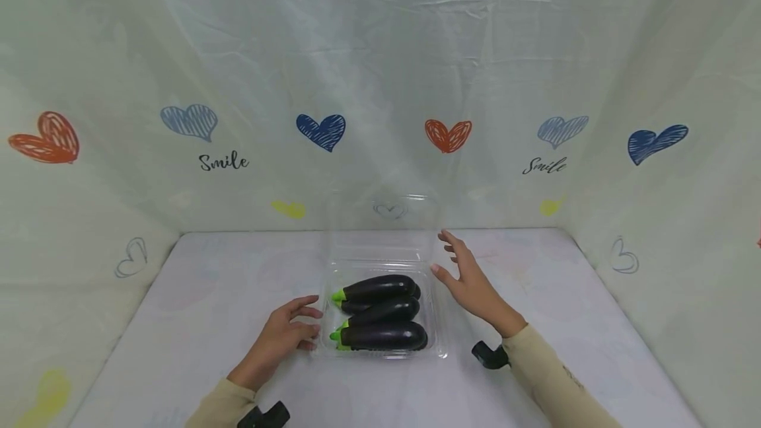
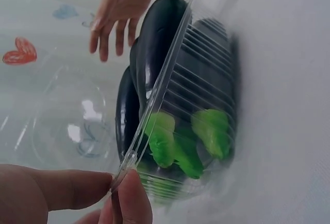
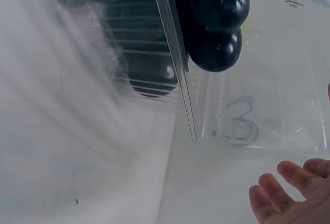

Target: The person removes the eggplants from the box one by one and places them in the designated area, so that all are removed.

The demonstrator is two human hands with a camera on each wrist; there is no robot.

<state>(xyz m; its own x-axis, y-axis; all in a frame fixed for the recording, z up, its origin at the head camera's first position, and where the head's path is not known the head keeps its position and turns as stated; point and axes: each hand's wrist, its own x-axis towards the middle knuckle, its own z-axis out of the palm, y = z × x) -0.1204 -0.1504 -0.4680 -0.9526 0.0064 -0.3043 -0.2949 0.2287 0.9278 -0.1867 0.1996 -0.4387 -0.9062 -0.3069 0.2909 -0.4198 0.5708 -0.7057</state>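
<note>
The left hand (image 1: 284,332) is nearest, and in the left wrist view we see its thumb and a finger pinching the rim of a clear plastic clamshell container (image 1: 436,322). The container sits on the bench (image 1: 250,269), just to that hand's right. Inside lie several glossy dark eggplants (image 1: 386,311), partly piled on one another, their green stem caps (image 1: 337,335) towards the left hand and their rounded ends to the right. Farther off, on the opposite side, we see the right hand (image 1: 475,286) with fingers loosely spread, holding nothing, just beside the raised lid (image 1: 383,240). The lid stands up along the container's far edge. Behind everything we find a pale backdrop (image 1: 380,65) printed with hearts and "Smile".
</note>
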